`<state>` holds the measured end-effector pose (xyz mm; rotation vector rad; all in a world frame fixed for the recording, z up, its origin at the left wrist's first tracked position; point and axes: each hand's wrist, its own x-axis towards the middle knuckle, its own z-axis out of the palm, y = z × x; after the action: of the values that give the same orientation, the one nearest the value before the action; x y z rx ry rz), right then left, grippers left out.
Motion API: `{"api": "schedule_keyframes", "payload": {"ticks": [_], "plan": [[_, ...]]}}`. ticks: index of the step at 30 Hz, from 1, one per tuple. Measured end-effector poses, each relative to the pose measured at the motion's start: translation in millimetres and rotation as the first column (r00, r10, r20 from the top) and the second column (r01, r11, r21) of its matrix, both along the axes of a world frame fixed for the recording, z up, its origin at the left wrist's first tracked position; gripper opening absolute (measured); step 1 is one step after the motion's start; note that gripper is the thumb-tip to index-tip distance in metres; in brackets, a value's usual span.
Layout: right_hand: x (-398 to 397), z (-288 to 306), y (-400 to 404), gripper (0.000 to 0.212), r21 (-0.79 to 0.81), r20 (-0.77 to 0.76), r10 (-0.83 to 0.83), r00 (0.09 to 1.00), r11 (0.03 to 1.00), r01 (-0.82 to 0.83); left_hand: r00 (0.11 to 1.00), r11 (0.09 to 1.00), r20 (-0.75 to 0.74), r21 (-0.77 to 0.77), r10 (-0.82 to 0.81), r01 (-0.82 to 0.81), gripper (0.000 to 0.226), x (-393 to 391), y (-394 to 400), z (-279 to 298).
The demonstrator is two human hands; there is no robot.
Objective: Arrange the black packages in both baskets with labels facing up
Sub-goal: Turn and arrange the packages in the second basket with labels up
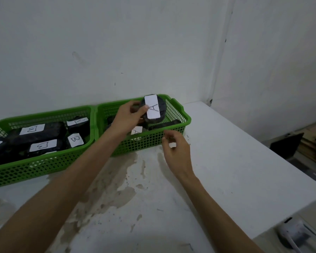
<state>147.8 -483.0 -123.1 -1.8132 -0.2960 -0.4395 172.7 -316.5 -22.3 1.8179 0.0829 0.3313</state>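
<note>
Two green baskets stand side by side on the white table. The left basket (44, 161) holds several black packages (49, 130) with white "B" labels facing up. Over the right basket (153, 141) my left hand (129, 115) grips a round black package (160, 108), tilted so its white "A" label faces me. More black packages lie below it, one showing an "A" label (136, 130). My right hand (175, 152) hovers in front of the right basket's front wall, fingers loosely curled, holding nothing.
The white table (226, 161) has a stained, worn patch in front of the baskets. Its right edge drops off to a floor with dark objects and a white device (292, 232). A white wall stands right behind the baskets.
</note>
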Motion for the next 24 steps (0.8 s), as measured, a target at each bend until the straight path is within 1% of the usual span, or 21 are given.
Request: {"api": "schedule_keyframes", "payload": {"ticks": [2,4,7,9,12,15,17,19,21,24], "plan": [[4.3,-11.9,0.3,0.023,-0.145,0.093,-0.053,0.994,0.987,0.066,0.998,0.999,-0.063,0.029,-0.026,0.028,0.040,35.6,-1.8,0.6],[5.6,-19.6,-1.1,0.024,-0.235,0.149,-0.081,0.985,0.965,0.115,0.991,0.996,-0.129,0.079,-0.019,0.030,0.041,66.4,-6.4,-3.2],[5.4,-24.2,-3.3,0.024,-0.235,0.193,-0.084,0.978,0.963,0.129,0.980,0.983,-0.199,0.179,0.004,0.032,0.040,101.8,-15.5,-13.4],[6.8,-25.5,-3.2,0.025,-0.238,0.203,-0.086,0.975,0.962,0.134,0.978,0.954,-0.209,0.298,0.024,0.041,0.036,122.2,-19.1,-22.0],[9.9,-28.0,-1.4,0.026,-0.249,0.196,-0.079,0.977,0.960,0.127,0.971,0.844,-0.230,0.532,0.060,0.074,0.033,139.0,-23.7,-29.9],[11.1,-28.4,0.8,0.029,-0.252,0.174,-0.066,0.983,0.962,0.109,0.964,0.682,-0.258,0.717,0.066,0.145,0.033,145.5,-30.6,-30.0],[11.9,-29.5,1.3,0.030,-0.252,0.175,-0.060,0.983,0.962,0.104,0.959,0.572,-0.271,0.801,0.078,0.180,0.026,147.3,-33.5,-29.9],[12.6,-30.3,0.8,0.030,-0.250,0.180,-0.055,0.982,0.963,0.100,0.949,0.492,-0.291,0.848,0.123,0.197,0.016,146.9,-35.5,-31.7],[13.4,-30.7,0.3,0.030,-0.248,0.183,-0.055,0.982,0.964,0.100,0.940,0.447,-0.304,0.870,0.153,0.208,0.011,146.0,-36.5,-35.1],[13.9,-31.2,0.1,0.031,-0.247,0.187,-0.050,0.981,0.964,0.096,0.957,0.454,-0.249,0.877,0.147,0.158,0.020,147.0,-34.8,-42.2]]}}
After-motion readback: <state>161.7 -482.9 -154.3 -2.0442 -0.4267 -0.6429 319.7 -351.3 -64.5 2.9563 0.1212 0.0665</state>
